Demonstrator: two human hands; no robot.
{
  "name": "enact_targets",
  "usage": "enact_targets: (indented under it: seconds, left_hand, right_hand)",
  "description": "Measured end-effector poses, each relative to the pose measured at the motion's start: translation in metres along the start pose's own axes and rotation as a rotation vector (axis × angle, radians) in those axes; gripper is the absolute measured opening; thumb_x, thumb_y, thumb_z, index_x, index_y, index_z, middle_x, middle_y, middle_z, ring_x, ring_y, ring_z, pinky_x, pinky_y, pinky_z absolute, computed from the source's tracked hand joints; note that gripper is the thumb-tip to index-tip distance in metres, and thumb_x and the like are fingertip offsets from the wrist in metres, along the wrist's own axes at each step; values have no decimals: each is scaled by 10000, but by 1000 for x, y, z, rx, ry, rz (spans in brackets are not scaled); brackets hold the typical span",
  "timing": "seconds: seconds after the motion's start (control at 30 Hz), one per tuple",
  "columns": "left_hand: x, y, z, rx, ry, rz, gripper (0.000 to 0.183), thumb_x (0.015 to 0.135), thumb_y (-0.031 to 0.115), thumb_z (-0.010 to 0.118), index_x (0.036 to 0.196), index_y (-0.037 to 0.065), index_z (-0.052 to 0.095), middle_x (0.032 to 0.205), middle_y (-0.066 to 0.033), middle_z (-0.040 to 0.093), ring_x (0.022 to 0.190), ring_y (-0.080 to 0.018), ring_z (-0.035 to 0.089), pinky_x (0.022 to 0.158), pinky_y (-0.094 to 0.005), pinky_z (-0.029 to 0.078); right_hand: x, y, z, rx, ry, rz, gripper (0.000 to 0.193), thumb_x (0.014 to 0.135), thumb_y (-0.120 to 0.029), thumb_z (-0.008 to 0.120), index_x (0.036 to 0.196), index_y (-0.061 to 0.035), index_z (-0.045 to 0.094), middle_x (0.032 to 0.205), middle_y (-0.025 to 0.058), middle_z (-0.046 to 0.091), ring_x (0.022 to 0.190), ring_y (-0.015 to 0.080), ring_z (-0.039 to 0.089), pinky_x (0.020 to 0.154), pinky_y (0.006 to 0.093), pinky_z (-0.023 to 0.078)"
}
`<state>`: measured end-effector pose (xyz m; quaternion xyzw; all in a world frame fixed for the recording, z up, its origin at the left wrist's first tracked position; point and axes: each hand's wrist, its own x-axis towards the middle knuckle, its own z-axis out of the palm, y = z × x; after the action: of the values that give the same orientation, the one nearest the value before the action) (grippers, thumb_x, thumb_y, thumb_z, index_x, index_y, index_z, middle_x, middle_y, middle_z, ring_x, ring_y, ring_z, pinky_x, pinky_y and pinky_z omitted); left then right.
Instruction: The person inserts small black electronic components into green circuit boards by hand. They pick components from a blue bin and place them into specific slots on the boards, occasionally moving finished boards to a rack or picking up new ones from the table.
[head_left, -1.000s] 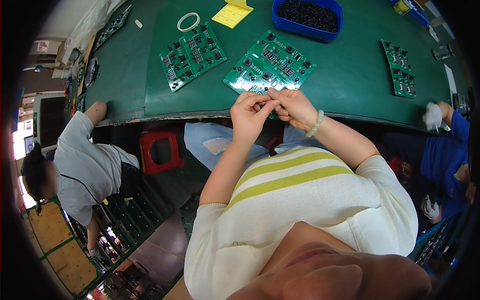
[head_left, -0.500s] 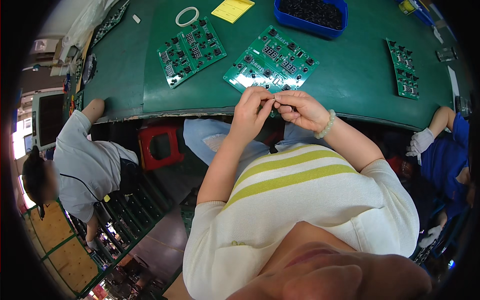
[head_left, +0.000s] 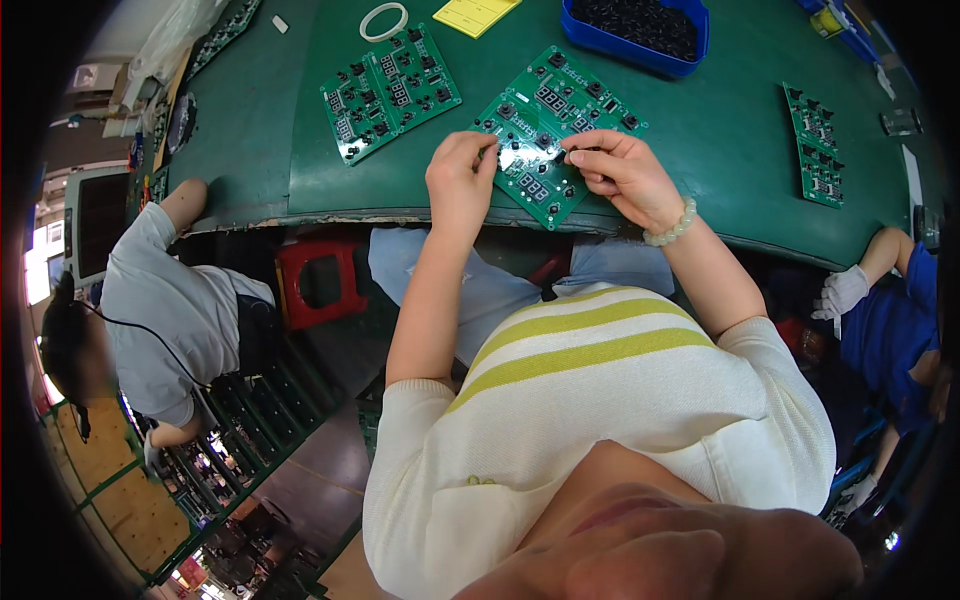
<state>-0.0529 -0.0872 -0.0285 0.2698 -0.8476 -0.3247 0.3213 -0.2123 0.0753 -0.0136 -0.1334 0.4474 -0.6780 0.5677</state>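
Observation:
Two joined green circuit boards (head_left: 540, 207), fitted with digit displays and black push buttons, lie in front of me near the table edge. Over their left side is my left hand (head_left: 462, 182), its thumb and fingers pinched together; what they hold, if anything, is hidden. My right hand (head_left: 628, 178), with a beaded bracelet, pinches a small black part (head_left: 561, 157) just above the boards. Whether that part touches a board I cannot tell. To the left lies another pair of circuit boards (head_left: 390, 95) with similar black buttons.
A blue bin (head_left: 640, 50) of small black parts stands at the far side. Near it are a yellow card (head_left: 476, 14) and a white ring (head_left: 384, 22). More boards (head_left: 815, 145) lie at right. People work on both sides; a red stool (head_left: 320, 284) is below left.
My hands have come apart from their shared pinch near the table edge and moved forward over the boards, the left to the left and the right to the right.

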Motion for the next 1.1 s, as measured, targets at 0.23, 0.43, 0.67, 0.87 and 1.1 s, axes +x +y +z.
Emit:
enact_targets:
  seconds: [0.23, 0.43, 0.67, 0.87, 1.1]
  left_hand:
    - [15, -5, 7, 246, -120, 137, 145, 762, 48, 703, 906, 33, 694, 849, -116, 683, 717, -291, 649, 653, -391, 514]
    - [29, 16, 11, 534, -237, -2, 101, 735, 54, 621, 834, 39, 637, 783, -175, 668, 771, -345, 674, 681, -452, 533]
    - [37, 31, 12, 626, -353, -45, 64, 684, 25, 625, 717, 18, 679, 772, -198, 673, 777, -374, 681, 667, -457, 555]
    - [32, 23, 9, 584, -308, 10, 75, 698, 22, 633, 758, 11, 675, 775, -184, 681, 786, -355, 688, 672, -428, 565]
    - [35, 31, 9, 607, -267, -3, 85, 695, 46, 657, 771, 13, 639, 745, -162, 689, 720, -329, 704, 621, -401, 569]
  right_hand:
    - [0, -9, 4, 64, 45, 37, 245, 893, 15, 611, 1128, 76, 631, 826, 35, 602, 594, 32, 414, 477, 168, 297]
    - [5, 0, -5, -8, 13, -34, 189, 882, 39, 600, 1065, 62, 638, 798, 32, 589, 578, 29, 404, 466, 180, 292]
    - [10, 1, 2, -143, 51, -47, 156, 902, -4, 607, 1047, 37, 647, 782, 2, 587, 561, 19, 391, 465, 185, 285]
    - [14, -3, 8, -338, 62, -37, 133, 910, -89, 637, 988, 6, 686, 718, -60, 551, 542, 13, 372, 467, 190, 282]
    - [25, 4, 12, -1248, -10, -492, 129, 848, -137, 672, 891, -27, 723, 703, 26, 598, 591, 170, 564, 540, 307, 439]
